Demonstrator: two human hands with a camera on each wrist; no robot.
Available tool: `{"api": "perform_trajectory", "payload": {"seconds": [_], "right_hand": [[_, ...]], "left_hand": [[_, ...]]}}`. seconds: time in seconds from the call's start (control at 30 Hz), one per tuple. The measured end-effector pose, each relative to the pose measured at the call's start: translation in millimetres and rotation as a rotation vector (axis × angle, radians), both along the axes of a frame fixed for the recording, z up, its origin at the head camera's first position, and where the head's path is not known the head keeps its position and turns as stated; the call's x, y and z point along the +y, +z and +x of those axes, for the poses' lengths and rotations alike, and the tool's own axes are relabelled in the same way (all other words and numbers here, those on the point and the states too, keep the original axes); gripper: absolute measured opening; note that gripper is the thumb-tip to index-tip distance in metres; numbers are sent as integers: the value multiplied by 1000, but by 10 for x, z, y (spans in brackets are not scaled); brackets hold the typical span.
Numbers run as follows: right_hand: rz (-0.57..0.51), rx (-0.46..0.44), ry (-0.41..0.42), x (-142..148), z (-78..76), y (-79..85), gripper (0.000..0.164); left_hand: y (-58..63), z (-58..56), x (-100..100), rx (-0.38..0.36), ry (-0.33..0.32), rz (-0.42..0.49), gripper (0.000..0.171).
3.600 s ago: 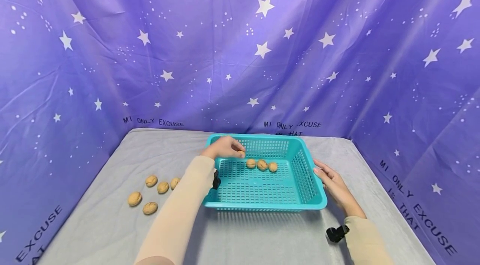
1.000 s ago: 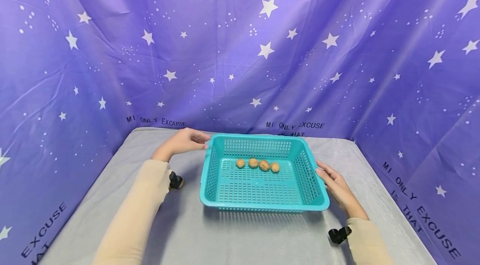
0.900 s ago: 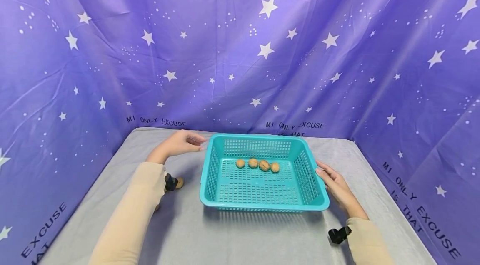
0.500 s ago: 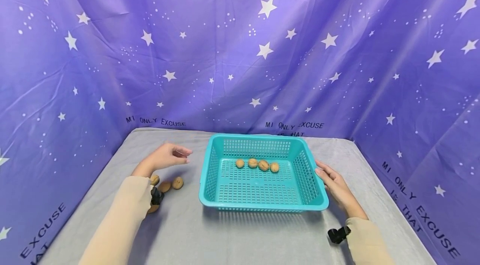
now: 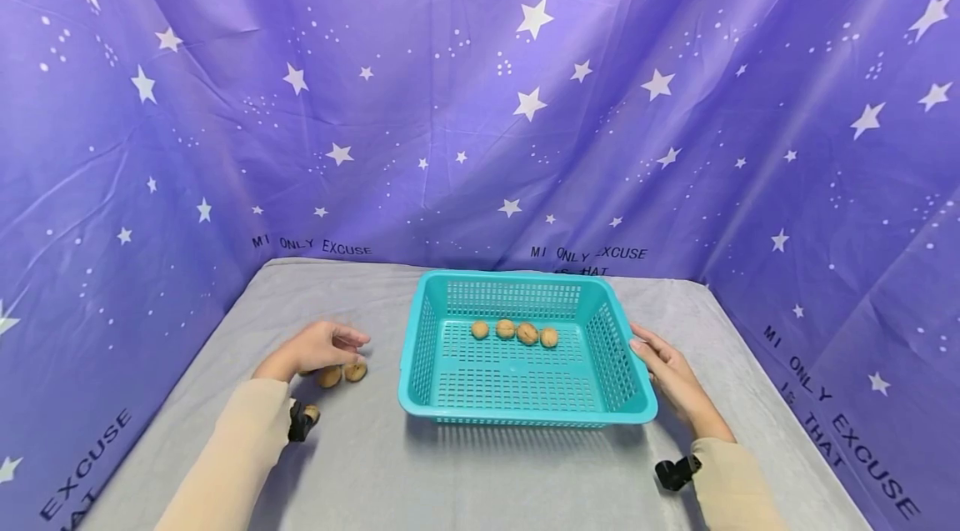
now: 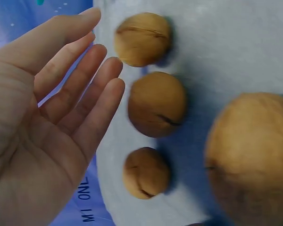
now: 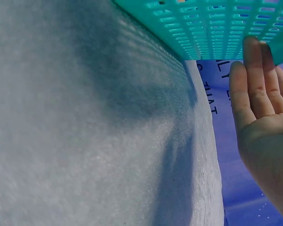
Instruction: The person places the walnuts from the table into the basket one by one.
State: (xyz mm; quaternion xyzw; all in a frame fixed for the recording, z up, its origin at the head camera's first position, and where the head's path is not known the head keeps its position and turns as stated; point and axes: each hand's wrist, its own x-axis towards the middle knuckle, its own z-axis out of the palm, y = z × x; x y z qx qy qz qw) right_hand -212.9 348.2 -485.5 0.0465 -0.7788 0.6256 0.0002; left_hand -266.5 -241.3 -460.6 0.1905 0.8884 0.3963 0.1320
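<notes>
Above several walnuts (image 5: 330, 377) on the left of the table, my left hand (image 5: 318, 346) is held with its fingers loosely extended and nothing in them. In the left wrist view its fingertips are beside a row of walnuts (image 6: 156, 104), and a larger-looking walnut (image 6: 252, 157) is close to the camera. More walnuts (image 5: 527, 334) lie in a short row inside the turquoise plastic basket (image 5: 525, 415). My right hand (image 5: 671, 373) rests at the basket's right side. In the right wrist view its straight fingers (image 7: 257, 84) touch the perforated outer wall.
Grey cloth (image 5: 480, 481) covers the table. A purple starry curtain (image 5: 450, 114) rises behind it and along both sides. Black wrist cameras (image 5: 677, 473) sit on both sleeves, the left one overlapping a walnut (image 5: 311, 413) in the head view.
A walnut pinched in my left hand earlier now lies in the basket's row. That hand has since moved left and down, away from the basket rim to the loose walnuts. My right hand stays put.
</notes>
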Motion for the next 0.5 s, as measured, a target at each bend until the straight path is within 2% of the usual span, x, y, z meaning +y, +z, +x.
{"api": "perform_trajectory", "payload": {"seconds": [0.1,0.27,0.5], "right_hand": [[-1,-1,1,4,-13,-18,61],[-2,-2,-9,-7,-19,-34,62],[-1,-2,-2,4,-16,-29,62]], "left_hand": [[-66,27,-10,-16,0,-16,41],[-125,62,-20,-81,49,-32,39],[-138,69,-29,-83,69,-30,37]]}}
